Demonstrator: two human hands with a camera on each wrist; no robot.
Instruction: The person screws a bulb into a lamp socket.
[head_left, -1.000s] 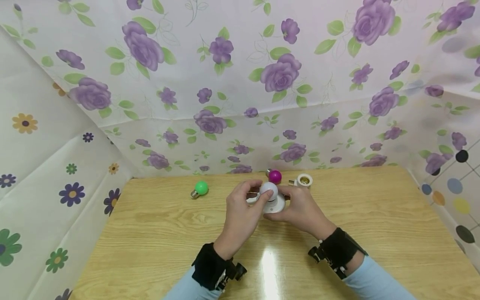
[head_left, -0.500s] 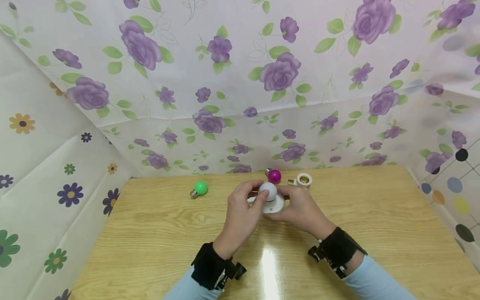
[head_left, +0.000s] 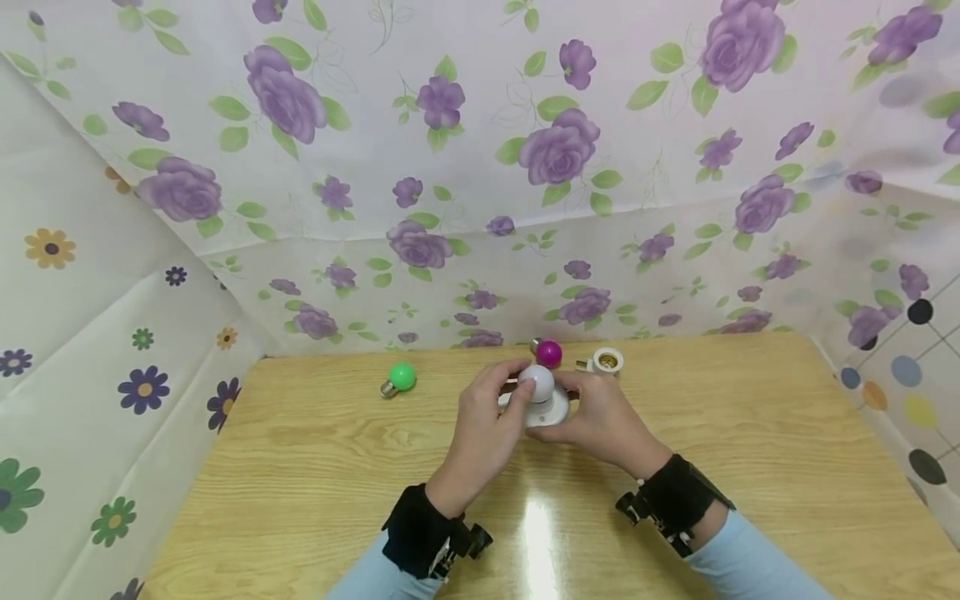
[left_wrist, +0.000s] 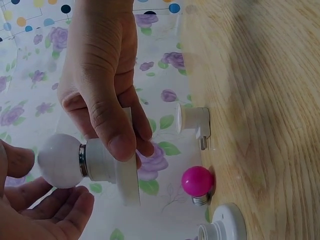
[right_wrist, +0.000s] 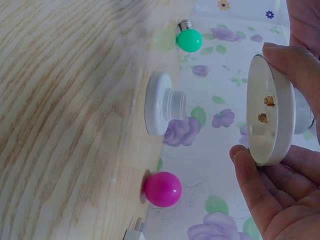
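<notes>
A white round light bulb (head_left: 537, 383) sits upright in a white lamp holder (head_left: 551, 412), with a strip of its metal base showing between them in the left wrist view. My left hand (head_left: 483, 421) has thumb and fingers around the bulb. With my right hand (head_left: 600, 417) I grip the lamp holder's round base by its rim, raised above the table. Two brass terminals (right_wrist: 266, 110) show on the hollow underside of that base. A second white lamp holder (right_wrist: 160, 103) stands on the table beyond, mostly hidden by my left hand in the head view.
A green bulb (head_left: 402, 376) lies at the back left of the wooden table (head_left: 322, 500). Toward the back edge are a magenta bulb (head_left: 549, 353) and a white plug-in socket (head_left: 607, 362). Flowered cloth (head_left: 450, 167) hangs behind the table.
My left thumb has shifted slightly leftward across the white bulb. The right hand and the lamp holder have stayed nearly in place.
</notes>
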